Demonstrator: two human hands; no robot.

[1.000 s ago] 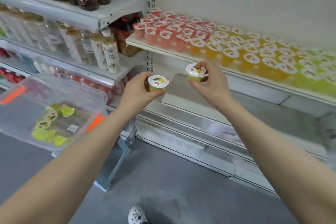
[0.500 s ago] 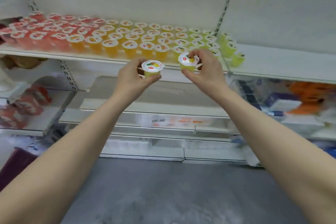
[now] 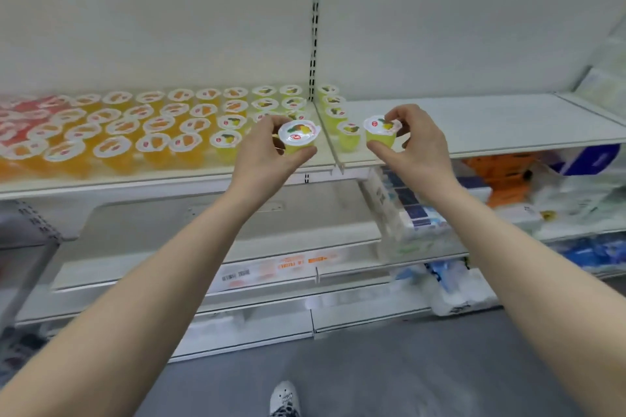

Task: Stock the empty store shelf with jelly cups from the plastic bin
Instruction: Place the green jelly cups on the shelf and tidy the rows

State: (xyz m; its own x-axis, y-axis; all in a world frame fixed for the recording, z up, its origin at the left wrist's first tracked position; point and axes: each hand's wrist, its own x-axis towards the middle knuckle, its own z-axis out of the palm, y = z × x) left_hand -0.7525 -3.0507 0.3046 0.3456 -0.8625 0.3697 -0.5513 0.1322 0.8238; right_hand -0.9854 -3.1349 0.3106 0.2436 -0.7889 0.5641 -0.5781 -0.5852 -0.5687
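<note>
Cups of yellow-green jelly are held before the front edge of the shelf (image 3: 474,122), one in each hand. The left cup (image 3: 299,137) is grasped between thumb and fingers of the left hand (image 3: 267,152); the right cup (image 3: 381,132) is pinched by the right hand (image 3: 420,145). Stocked cups (image 3: 152,129) are ranged in rows on the shelf.
</note>
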